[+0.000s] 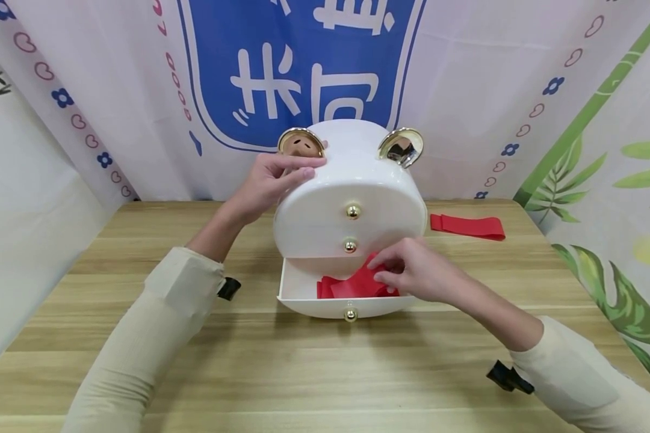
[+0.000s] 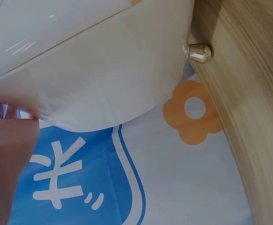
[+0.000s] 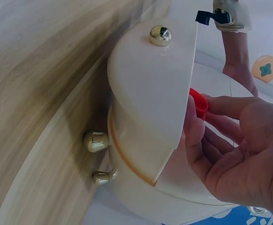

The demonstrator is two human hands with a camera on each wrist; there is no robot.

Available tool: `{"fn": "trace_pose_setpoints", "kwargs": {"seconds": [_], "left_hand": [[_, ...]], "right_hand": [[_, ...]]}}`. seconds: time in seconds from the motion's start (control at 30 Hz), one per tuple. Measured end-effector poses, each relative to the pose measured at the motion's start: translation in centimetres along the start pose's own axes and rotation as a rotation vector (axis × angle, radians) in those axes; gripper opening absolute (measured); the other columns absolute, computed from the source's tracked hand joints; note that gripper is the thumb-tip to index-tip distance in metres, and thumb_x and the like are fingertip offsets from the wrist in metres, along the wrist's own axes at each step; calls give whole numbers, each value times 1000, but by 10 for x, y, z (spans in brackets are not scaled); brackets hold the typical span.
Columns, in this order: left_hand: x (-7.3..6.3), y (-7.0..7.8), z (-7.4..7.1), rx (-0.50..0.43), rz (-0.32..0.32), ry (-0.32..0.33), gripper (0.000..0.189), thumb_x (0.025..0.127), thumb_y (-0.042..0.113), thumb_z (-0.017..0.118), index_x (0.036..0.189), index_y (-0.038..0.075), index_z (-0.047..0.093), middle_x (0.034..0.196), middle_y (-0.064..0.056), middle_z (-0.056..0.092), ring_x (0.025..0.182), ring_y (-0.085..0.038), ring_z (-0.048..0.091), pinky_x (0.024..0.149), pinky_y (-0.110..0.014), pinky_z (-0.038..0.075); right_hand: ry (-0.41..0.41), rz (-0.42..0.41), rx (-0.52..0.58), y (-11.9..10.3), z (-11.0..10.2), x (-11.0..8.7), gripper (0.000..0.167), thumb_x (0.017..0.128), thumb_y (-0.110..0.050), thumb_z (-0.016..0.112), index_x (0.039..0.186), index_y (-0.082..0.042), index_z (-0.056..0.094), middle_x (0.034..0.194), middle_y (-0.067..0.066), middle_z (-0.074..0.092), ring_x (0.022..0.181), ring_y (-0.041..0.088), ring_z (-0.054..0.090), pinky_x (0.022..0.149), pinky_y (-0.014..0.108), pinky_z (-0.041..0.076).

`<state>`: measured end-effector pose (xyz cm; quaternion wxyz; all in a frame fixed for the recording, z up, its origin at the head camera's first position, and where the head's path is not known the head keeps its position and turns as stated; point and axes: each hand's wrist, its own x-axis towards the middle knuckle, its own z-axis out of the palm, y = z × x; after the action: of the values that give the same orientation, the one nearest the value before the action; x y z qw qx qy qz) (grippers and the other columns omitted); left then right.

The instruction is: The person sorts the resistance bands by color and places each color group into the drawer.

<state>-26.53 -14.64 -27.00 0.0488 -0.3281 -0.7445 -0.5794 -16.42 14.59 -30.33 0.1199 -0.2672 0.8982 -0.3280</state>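
A white rounded storage box point(image 1: 352, 156) with gold ears and gold drawer knobs stands on the table. Its bottom drawer point(image 1: 303, 276) is pulled out, with red bands point(image 1: 352, 284) lying inside. My left hand point(image 1: 273, 180) grips the box at its left gold ear point(image 1: 301, 142), thumb and index finger in front and a fingertip showing behind. My right hand point(image 1: 419, 270) is over the drawer's right side, pinching a red band point(image 3: 199, 103) between thumb and fingers. In the left wrist view, my left hand point(image 2: 7, 154) is partly cut off by the frame edge.
Another red band point(image 1: 468, 227), folded flat, lies on the wooden table point(image 1: 314, 373) right of the box. A printed curtain point(image 1: 455, 90) hangs close behind. The drawer's gold knob point(image 1: 350, 314) juts toward the table's near side.
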Motion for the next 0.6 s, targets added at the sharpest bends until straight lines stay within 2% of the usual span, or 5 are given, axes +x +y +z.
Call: {"fn": "trace_pose_setpoints", "kwargs": {"seconds": [0.2, 0.43, 0.6], "left_hand": [[0, 1, 0, -6, 0, -1, 27, 99, 4, 66, 124, -3, 73, 116, -7, 73, 74, -17, 59, 56, -24, 51], [0, 1, 0, -14, 9, -4, 26, 99, 4, 66, 124, -3, 73, 117, -8, 73, 72, -17, 59, 55, -24, 51], [1, 0, 0, -17, 5, -3, 26, 99, 4, 65, 123, -3, 73, 115, -6, 74, 71, -16, 60, 56, -24, 53]], "right_hand": [[28, 0, -64, 8, 0, 1, 15, 90, -6, 79, 105, -3, 81, 87, 1, 72, 60, 12, 57, 56, 28, 51], [65, -19, -135, 19, 3, 2, 15, 85, -9, 85, 99, -4, 82, 90, 1, 75, 72, 13, 60, 59, 27, 54], [49, -19, -156, 21, 3, 1, 18, 86, -12, 86, 102, -5, 82, 75, -4, 68, 63, 12, 54, 56, 26, 47]]}}
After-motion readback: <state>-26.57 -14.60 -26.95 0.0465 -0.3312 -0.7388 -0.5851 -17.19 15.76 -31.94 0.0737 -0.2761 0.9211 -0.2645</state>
